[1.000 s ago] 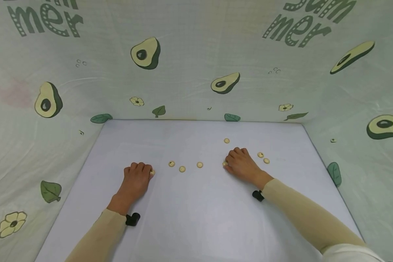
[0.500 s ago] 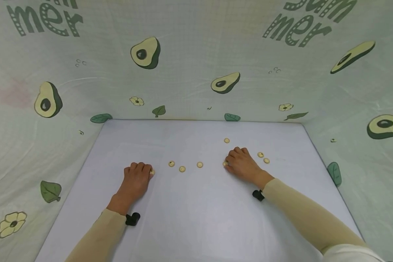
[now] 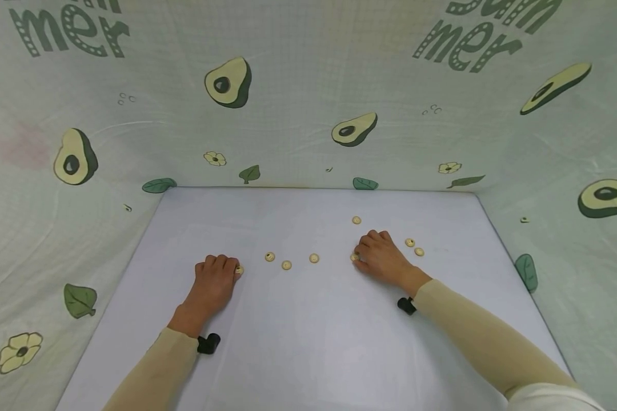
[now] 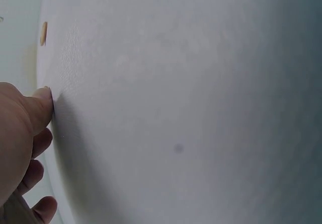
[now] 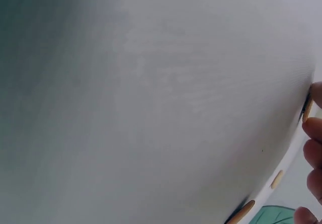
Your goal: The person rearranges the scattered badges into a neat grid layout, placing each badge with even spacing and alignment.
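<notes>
In the head view, my left hand (image 3: 213, 288) rests at the left of the white tabletop, pinching a small round beige disc (image 3: 240, 269) by its edge. That disc is hidden behind the thumb in the left wrist view. Right of centre, my right hand (image 3: 383, 260) pinches a similar disc, seen edge-on as a thin tan slice (image 5: 307, 108) between thumb and finger in the right wrist view. Between the hands lie three more discs: one with a dark mark (image 3: 269, 257), a plainer one (image 3: 286, 265) and another (image 3: 314, 258).
Behind the right hand lies a disc (image 3: 357, 220). Two more, one dark-marked (image 3: 409, 242) and one plain (image 3: 419, 252), lie to its right. Cloth walls with avocado prints (image 3: 228, 83) enclose the white table (image 3: 308, 342) at back and sides.
</notes>
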Demonstrator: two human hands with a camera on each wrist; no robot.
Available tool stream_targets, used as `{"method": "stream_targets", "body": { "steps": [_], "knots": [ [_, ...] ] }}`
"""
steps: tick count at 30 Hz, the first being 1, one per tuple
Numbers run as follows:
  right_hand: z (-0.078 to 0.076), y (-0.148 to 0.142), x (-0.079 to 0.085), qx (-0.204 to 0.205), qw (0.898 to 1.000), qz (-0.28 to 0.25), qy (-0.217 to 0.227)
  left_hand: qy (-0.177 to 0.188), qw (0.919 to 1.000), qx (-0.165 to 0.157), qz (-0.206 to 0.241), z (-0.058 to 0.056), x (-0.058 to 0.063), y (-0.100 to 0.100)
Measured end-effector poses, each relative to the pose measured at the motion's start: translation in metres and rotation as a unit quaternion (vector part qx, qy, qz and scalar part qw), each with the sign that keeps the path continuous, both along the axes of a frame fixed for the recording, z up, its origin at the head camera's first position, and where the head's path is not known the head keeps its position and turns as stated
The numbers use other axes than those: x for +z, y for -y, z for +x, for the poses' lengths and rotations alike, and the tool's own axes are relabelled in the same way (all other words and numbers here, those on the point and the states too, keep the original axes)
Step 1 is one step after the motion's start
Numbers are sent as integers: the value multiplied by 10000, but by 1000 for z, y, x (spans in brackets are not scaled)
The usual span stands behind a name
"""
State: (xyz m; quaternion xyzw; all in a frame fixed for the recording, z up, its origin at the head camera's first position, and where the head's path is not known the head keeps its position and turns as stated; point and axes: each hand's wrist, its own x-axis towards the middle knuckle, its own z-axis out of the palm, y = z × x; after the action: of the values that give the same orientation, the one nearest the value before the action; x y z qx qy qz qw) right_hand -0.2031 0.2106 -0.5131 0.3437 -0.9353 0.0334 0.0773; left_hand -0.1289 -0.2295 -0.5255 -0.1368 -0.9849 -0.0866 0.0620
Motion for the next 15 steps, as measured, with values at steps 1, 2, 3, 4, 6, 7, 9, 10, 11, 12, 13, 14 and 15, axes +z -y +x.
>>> {"method": "stream_targets", "body": {
  "steps": [1,2,3,4,6,7,9,10,11,12,13,14,15],
  "knots": [
    [0,0,-1,-19,10000,13,-27,11,10000,0,8,0,0,0],
    [0,0,-1,-36,10000,16,-40,24,10000,0,11,0,0,0],
    [-1,0,-2,-44,10000,24,-51,22,10000,-1,11,0,0,0],
    [-1,0,-2,-48,10000,34,-57,19,10000,-3,3,0,0,1],
    [-2,0,-2,-15,10000,44,-43,7,10000,-9,-2,0,0,1],
    [-2,0,-2,11,10000,66,-34,5,10000,-9,2,0,0,1],
    [-3,0,-3,66,9999,118,-72,-1,10000,-12,9,0,0,1],
    [-4,0,-3,96,9998,143,-86,4,10000,-13,20,0,-1,1],
    [-4,0,-3,119,9997,167,-102,7,10000,-12,26,-1,-1,1],
    [-4,0,-3,135,9997,178,-106,6,10000,-15,31,-1,-1,1],
    [-4,0,-2,148,9996,176,-132,3,10000,-12,34,-1,-1,1],
    [-4,0,-2,149,9996,167,-145,-6,10000,-14,29,-1,-1,1],
    [-4,0,-1,144,9997,155,-138,-17,10000,-17,28,-1,-1,1]
  ]
}}
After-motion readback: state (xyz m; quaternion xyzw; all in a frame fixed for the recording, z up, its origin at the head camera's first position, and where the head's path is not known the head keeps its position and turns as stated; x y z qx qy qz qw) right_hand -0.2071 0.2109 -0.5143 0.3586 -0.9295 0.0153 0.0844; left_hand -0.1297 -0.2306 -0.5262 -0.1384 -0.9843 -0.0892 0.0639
